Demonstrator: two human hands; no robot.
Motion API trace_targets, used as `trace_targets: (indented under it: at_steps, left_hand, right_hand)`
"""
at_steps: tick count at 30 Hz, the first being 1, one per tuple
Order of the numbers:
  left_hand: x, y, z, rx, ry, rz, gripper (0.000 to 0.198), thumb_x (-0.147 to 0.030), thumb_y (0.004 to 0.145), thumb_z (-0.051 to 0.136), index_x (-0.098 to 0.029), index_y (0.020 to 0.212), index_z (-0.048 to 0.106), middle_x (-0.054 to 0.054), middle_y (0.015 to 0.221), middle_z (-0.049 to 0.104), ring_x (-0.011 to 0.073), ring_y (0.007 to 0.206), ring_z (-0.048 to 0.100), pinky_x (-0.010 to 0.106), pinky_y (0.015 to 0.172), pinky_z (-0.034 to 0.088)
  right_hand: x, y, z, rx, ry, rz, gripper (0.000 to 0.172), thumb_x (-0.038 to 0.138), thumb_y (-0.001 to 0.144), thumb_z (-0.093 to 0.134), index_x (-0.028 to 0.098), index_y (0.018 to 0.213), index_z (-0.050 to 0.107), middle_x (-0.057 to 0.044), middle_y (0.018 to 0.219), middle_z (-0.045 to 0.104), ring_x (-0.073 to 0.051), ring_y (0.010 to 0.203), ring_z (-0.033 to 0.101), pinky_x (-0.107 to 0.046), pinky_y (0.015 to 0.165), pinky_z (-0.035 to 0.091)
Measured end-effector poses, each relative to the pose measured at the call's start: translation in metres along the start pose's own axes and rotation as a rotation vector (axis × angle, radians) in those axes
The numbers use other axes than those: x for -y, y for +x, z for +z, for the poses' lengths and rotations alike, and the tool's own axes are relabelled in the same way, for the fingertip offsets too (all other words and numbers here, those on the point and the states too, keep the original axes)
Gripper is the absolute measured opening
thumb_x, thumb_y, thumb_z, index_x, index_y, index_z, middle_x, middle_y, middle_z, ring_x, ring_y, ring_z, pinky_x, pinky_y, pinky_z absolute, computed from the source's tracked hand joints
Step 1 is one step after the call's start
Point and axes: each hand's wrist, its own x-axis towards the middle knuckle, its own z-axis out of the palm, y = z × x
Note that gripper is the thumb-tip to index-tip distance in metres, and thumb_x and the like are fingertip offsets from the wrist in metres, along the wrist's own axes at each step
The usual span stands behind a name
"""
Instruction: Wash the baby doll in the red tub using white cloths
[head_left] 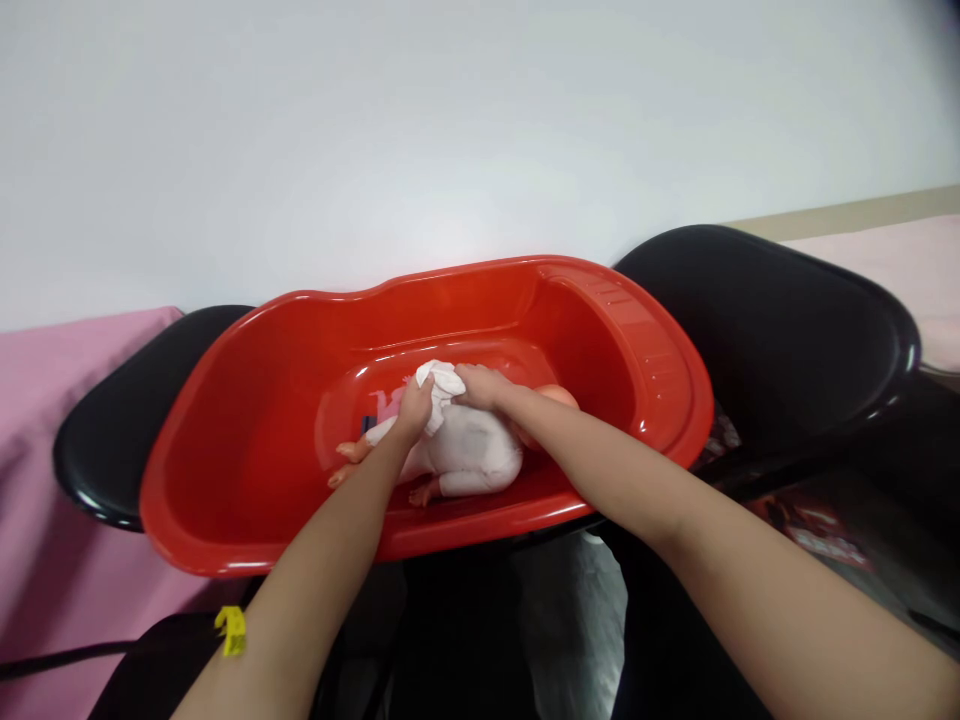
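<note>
Mid-handling, by the look of it: doll lies in the red tub, head right, feet left, white clothing on. Left hand is curled around a bunched white cloth above the doll; right hand pinches its right side. Cloth not released; can't tell if it's part of the clothing. Near leg sits close to the tub's near wall, forearms cross the near rim. More room toward the left end; wall backs the far rim.

Leftward room inside red tub, doll blocking middle
</note>
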Motion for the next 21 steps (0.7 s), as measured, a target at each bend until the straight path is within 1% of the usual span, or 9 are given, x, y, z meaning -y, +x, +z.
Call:
trace_targets:
  at_steps: [3, 6, 8, 10, 14, 18, 21]
  left_hand:
    - [0.004, 0.002, -0.001, -0.045, 0.067, -0.005, 0.03, -0.029, 0.099, 0.051, -0.015, 0.122, 0.066, 0.012, 0.125, 0.071, 0.0279, 0.116, 0.065, 0.042, 0.107, 0.048]
    - [0.008, 0.005, -0.003, -0.109, 0.142, -0.05, 0.028, -0.031, 0.097, 0.052, -0.016, 0.115, 0.067, 0.014, 0.119, 0.072, 0.0307, 0.109, 0.067, 0.045, 0.1, 0.052]
    - [0.01, 0.006, -0.004, -0.129, 0.157, -0.072, 0.027, -0.032, 0.097, 0.052, -0.016, 0.111, 0.068, 0.015, 0.116, 0.073, 0.0324, 0.108, 0.067, 0.047, 0.099, 0.052]
    - [0.011, 0.008, -0.006, -0.12, 0.136, -0.08, 0.027, -0.03, 0.095, 0.053, -0.017, 0.112, 0.068, 0.014, 0.114, 0.073, 0.032, 0.107, 0.068, 0.047, 0.099, 0.052]
    - [0.016, 0.011, -0.007, -0.13, 0.039, -0.059, 0.032, -0.02, 0.091, 0.049, -0.018, 0.116, 0.069, 0.01, 0.116, 0.074, 0.0274, 0.107, 0.069, 0.042, 0.098, 0.054]
    - [0.023, 0.017, -0.007, -0.125, -0.064, -0.102, 0.032, -0.025, 0.093, 0.05, -0.016, 0.117, 0.069, 0.012, 0.115, 0.075, 0.0272, 0.106, 0.07, 0.04, 0.096, 0.055]
    - [0.027, 0.022, -0.007, -0.132, -0.093, -0.123, 0.033, -0.028, 0.094, 0.049, -0.014, 0.118, 0.068, 0.013, 0.117, 0.074, 0.0261, 0.105, 0.07, 0.038, 0.094, 0.057]
  right_hand:
    - [-0.002, 0.002, 0.001, -0.059, -0.02, 0.012, 0.022, 0.027, 0.094, 0.068, 0.013, 0.111, 0.068, -0.014, 0.134, 0.067, -0.026, 0.123, 0.059, -0.033, 0.103, 0.041]
    - [-0.005, 0.003, 0.002, -0.106, 0.001, 0.034, 0.021, 0.024, 0.095, 0.066, 0.011, 0.112, 0.067, -0.017, 0.138, 0.063, -0.027, 0.127, 0.057, -0.034, 0.105, 0.039]
    - [-0.007, 0.004, 0.003, -0.112, 0.017, 0.044, 0.021, 0.024, 0.096, 0.065, 0.011, 0.112, 0.066, -0.017, 0.14, 0.062, -0.027, 0.129, 0.056, -0.034, 0.107, 0.039]
    - [-0.008, 0.005, 0.004, -0.109, 0.021, 0.051, 0.021, 0.024, 0.096, 0.065, 0.01, 0.113, 0.066, -0.018, 0.14, 0.062, -0.028, 0.131, 0.054, -0.035, 0.108, 0.038]
    - [-0.009, 0.005, 0.006, -0.092, -0.003, 0.031, 0.027, 0.025, 0.095, 0.066, 0.011, 0.118, 0.065, -0.018, 0.142, 0.06, -0.029, 0.133, 0.052, -0.039, 0.111, 0.037]
    - [-0.009, 0.005, 0.005, -0.084, -0.031, 0.022, 0.034, 0.025, 0.093, 0.068, 0.014, 0.125, 0.064, -0.017, 0.146, 0.057, -0.029, 0.134, 0.052, -0.04, 0.113, 0.036]
    - [-0.01, 0.004, 0.005, -0.075, -0.027, 0.026, 0.037, 0.026, 0.093, 0.069, 0.015, 0.128, 0.064, -0.016, 0.147, 0.057, -0.028, 0.135, 0.052, -0.04, 0.113, 0.037]
